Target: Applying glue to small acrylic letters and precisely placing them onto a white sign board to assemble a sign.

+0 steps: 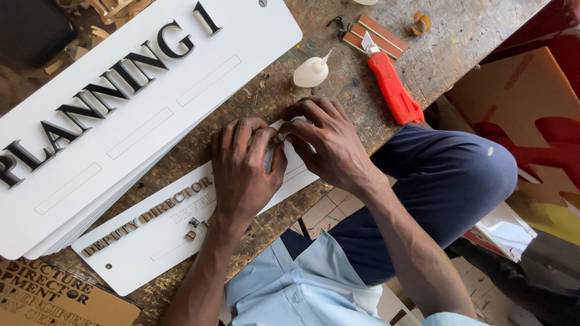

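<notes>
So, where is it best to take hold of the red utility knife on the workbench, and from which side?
Grip the red utility knife around its thick handle near the lower end, probably coming from the bench edge on the right. The blade tip points up-left toward the strips, so that end is best avoided. Both the left hand and right hand are busy on the small sign plate.

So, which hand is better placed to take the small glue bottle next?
Probably the right hand: it lies nearer the glue bottle, which stands just above its knuckles. The left hand is lower, pressing on the small white sign plate, so it seems to steady it.
</notes>
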